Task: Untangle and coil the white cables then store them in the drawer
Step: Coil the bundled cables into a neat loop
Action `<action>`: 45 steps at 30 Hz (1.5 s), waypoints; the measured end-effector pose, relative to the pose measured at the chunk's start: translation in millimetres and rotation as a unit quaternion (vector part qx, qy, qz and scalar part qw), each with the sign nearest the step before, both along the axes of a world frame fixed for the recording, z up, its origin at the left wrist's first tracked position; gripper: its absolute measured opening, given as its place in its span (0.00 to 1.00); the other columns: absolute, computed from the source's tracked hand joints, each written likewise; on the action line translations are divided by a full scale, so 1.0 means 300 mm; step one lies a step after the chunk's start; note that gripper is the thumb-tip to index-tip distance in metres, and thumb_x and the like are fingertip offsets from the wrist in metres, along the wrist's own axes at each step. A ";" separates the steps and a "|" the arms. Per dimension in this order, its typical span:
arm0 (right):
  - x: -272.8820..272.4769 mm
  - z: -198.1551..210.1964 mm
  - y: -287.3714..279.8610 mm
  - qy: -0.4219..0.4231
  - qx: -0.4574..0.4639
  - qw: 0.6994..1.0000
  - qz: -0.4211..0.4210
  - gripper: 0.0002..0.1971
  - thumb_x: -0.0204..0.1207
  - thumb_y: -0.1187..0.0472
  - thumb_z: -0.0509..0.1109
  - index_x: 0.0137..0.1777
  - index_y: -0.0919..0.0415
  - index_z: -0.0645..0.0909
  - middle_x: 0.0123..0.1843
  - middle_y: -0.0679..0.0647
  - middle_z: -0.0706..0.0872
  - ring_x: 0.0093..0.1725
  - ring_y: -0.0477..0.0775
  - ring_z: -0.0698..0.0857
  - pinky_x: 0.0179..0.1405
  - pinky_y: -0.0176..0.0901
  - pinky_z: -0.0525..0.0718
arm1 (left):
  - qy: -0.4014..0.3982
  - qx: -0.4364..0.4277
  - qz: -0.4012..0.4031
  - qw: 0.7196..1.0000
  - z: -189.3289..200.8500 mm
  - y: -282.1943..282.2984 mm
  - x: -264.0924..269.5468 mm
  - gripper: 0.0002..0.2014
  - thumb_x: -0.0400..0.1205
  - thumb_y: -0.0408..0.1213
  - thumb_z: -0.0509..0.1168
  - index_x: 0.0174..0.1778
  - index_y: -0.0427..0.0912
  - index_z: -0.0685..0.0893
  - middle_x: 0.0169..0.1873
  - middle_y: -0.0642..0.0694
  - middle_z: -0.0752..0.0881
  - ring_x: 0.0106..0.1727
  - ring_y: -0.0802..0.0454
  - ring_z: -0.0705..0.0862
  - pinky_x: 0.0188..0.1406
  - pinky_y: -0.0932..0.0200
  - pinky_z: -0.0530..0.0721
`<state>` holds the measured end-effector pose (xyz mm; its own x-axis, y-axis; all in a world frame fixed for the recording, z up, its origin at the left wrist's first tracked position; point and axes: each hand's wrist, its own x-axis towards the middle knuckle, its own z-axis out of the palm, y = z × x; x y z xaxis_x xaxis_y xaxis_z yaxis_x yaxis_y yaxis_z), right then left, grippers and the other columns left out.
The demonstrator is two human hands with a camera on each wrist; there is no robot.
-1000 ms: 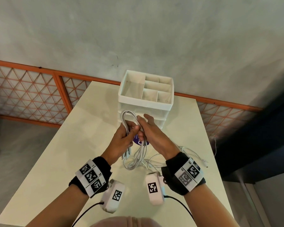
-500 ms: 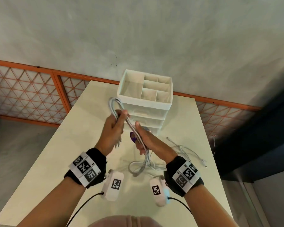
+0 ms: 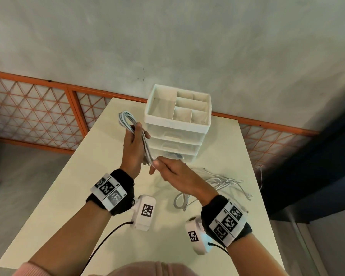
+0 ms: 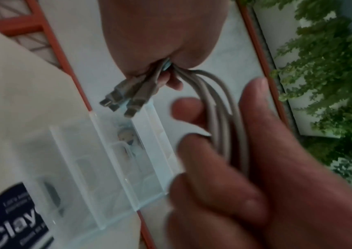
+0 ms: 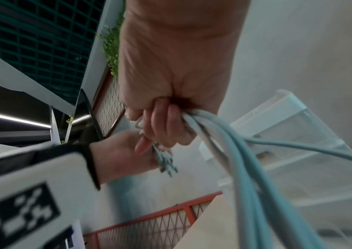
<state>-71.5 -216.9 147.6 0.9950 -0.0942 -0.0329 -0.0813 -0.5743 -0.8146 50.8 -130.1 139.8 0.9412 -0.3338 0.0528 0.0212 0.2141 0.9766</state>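
My left hand [image 3: 132, 150] grips a bundle of looped white cable [image 3: 127, 121], raised over the table left of the drawer unit. The loop's bend sticks up above the fingers. My right hand [image 3: 173, 174] pinches the bundle's lower end in front of the bottom drawer. In the left wrist view the cable strands [image 4: 220, 118] run across my left fingers into my right hand [image 4: 164, 33], and several plugs [image 4: 126, 102] stick out below it. The right wrist view shows my right hand [image 5: 171, 121] fisted round the strands [image 5: 224, 143]. More white cables [image 3: 219, 182] lie tangled on the table at right.
The white drawer unit [image 3: 177, 126] stands at the table's far end with an open divided tray on top and three translucent drawers. The pale table [image 3: 68, 196] has an orange mesh railing [image 3: 28, 110] behind it. A dark drop lies past the right edge.
My left hand has carried the looped bundle up and to the left. My right hand has slid down to the bundle's lower end, and the hands are farther apart.
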 end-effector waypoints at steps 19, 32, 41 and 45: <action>-0.097 0.014 -0.196 -0.015 -0.004 0.998 -0.064 0.13 0.83 0.61 0.63 0.62 0.61 0.85 0.24 0.38 0.77 0.26 0.39 0.73 0.32 0.26 0.70 | -0.023 -0.042 -0.163 0.985 -0.018 0.042 0.024 0.19 0.89 0.41 0.53 0.30 0.46 0.64 0.20 0.54 0.61 0.21 0.56 0.58 0.22 0.60 0.58; -0.026 0.212 -0.108 -0.143 -0.090 0.983 -0.076 0.10 0.73 0.58 0.75 0.45 0.56 0.75 0.36 0.46 0.86 0.41 0.45 0.87 0.45 0.46 0.84 | -0.035 0.074 -0.261 0.962 0.050 -0.017 -0.085 0.18 0.87 0.46 0.54 0.42 0.35 0.76 0.29 0.46 0.76 0.29 0.55 0.76 0.36 0.57 0.75; -0.008 0.226 -0.118 -0.128 -0.154 0.979 -0.046 0.10 0.74 0.56 0.74 0.42 0.51 0.73 0.33 0.46 0.87 0.39 0.47 0.85 0.45 0.56 0.82 | 0.003 0.046 -0.315 0.948 0.082 -0.012 -0.120 0.17 0.89 0.42 0.50 0.43 0.45 0.83 0.26 0.44 0.84 0.29 0.48 0.88 0.35 0.61 0.85; -0.013 0.231 -0.123 -0.124 -0.145 0.981 -0.028 0.11 0.72 0.53 0.75 0.43 0.50 0.73 0.37 0.46 0.87 0.40 0.48 0.86 0.45 0.54 0.84 | 0.018 0.039 -0.328 0.944 0.079 -0.008 -0.126 0.17 0.89 0.42 0.51 0.35 0.44 0.74 0.19 0.49 0.74 0.19 0.52 0.73 0.27 0.56 0.76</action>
